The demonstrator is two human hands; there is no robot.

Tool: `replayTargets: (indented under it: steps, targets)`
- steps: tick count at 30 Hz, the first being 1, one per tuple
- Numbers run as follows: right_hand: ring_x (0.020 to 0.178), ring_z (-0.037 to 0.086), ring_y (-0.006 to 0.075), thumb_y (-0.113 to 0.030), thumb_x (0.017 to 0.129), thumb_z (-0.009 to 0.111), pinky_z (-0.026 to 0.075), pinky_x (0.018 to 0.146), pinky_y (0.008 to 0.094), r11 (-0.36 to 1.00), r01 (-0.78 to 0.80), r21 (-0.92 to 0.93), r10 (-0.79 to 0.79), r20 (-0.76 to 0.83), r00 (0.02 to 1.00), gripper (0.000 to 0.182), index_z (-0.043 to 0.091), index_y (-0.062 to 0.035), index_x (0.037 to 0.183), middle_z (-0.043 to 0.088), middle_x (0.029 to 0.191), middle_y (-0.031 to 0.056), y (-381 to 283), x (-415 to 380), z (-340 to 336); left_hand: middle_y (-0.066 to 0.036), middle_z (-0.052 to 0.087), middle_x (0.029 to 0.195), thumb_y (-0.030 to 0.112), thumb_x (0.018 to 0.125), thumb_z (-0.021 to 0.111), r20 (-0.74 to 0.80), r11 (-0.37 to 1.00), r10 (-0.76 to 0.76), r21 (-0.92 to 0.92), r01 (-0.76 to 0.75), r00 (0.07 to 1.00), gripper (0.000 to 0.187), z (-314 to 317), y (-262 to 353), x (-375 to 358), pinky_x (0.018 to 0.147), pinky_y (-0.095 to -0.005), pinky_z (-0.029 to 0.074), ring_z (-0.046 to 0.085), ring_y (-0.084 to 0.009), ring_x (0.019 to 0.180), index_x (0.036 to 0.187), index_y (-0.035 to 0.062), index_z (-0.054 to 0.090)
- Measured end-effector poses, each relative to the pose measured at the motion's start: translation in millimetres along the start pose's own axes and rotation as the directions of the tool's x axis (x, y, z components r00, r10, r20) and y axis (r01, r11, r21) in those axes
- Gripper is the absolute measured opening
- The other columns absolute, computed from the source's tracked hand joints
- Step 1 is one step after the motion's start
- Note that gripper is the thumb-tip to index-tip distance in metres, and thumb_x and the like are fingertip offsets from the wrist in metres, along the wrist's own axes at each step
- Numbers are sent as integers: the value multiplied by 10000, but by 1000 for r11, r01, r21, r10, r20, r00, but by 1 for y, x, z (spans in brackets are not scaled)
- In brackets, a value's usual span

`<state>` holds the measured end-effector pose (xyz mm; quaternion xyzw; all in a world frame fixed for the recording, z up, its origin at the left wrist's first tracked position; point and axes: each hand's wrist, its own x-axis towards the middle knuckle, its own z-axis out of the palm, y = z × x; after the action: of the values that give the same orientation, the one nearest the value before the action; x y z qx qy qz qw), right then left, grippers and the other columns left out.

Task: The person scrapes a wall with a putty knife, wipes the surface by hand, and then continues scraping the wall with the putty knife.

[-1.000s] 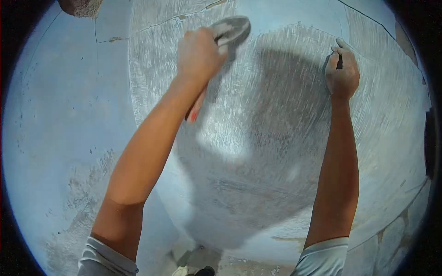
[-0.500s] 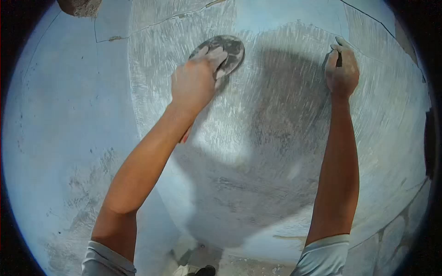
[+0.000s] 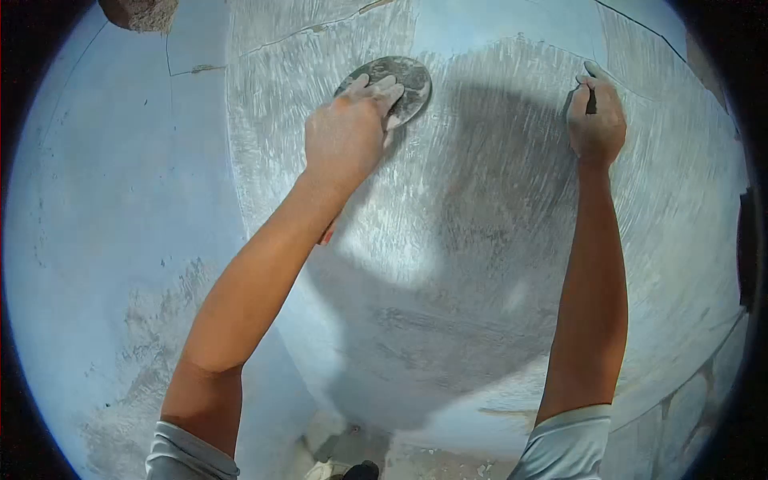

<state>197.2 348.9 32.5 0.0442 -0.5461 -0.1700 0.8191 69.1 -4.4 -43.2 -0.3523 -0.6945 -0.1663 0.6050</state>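
My left hand (image 3: 346, 132) presses a dark, rounded flat tool (image 3: 412, 84) smeared with pale dust against the scored wall (image 3: 400, 240). Its fingers spread over the tool's near face, and a small orange-red piece (image 3: 328, 233) shows beneath the wrist. Farther right, my right hand (image 3: 596, 120) rests at the wall with dusty fingers curled in. A dark gap shows between thumb and fingers; I cannot tell what, if anything, they hold. Fine light scratch marks cover the grey surface around both hands.
Smooth pale blue paint (image 3: 104, 176) covers the left side, with a rough grey patch (image 3: 152, 336) lower down. A broken hole (image 3: 140, 12) sits at top left, and cracks run along the top. Dark footwear (image 3: 362, 470) shows on the floor below.
My left hand and the rounded tool have shifted slightly up and to the right. My right hand keeps its place on the wall.
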Motion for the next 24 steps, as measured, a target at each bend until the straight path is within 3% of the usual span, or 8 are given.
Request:
replayTargets:
  steps: [7,10,13,16,17,20,24]
  targets:
    - [1100,756,248,-127,941,646,596,974,383,999,27,-22,-27,-8,1000,170,778,-94,1041,782,1270,40,3,1,3,-130,787,1197,195,877,813,61,943,-302,166,289,951,451,-35,14,119,894,-481,635,762,-379,1048,1318,275,765]
    - [1101,757,253,-120,938,662,599,972,384,1000,10,-14,-10,-4,1000,159,780,-93,1042,783,1267,44,1,0,0,-123,785,1207,189,877,811,77,968,-248,50,244,966,447,-28,11,79,914,-484,628,762,-373,1048,1316,261,767]
    - [1096,759,261,-111,937,672,603,967,383,1000,1,-14,-1,5,1000,153,781,-92,1043,785,1259,49,-1,-1,0,-123,778,1225,178,891,790,-125,997,-28,-74,19,992,439,-6,6,18,912,-487,626,767,-369,1020,1323,255,763]
    - [1087,761,266,-110,940,672,608,958,381,999,13,-45,-14,-15,1000,149,781,-91,1039,788,1247,53,1,1,1,-133,775,1226,164,901,766,-35,990,-138,-47,136,990,410,-13,9,43,889,-484,628,775,-366,986,1306,228,772]
    - [1084,761,267,-111,941,671,609,955,381,998,17,-53,-18,-17,1000,147,780,-90,1037,789,1243,55,1,0,1,-149,776,1200,185,902,767,77,978,-210,22,209,975,364,-25,14,67,864,-495,627,773,-383,973,1266,195,788]
    - [1076,761,268,-108,941,668,610,949,386,999,0,-45,-1,-6,1000,144,778,-85,1031,791,1234,63,-1,1,1,-151,786,1095,306,926,765,32,957,-269,116,264,962,253,-33,20,114,835,-508,633,775,-392,968,1148,187,798]
    - [1070,761,271,-106,941,659,610,944,389,1000,8,-22,-9,-21,1000,148,776,-77,1027,792,1226,75,0,1,0,-146,792,1088,316,916,775,73,966,-257,45,254,964,279,-21,18,78,830,-496,638,778,-388,929,1166,192,796]
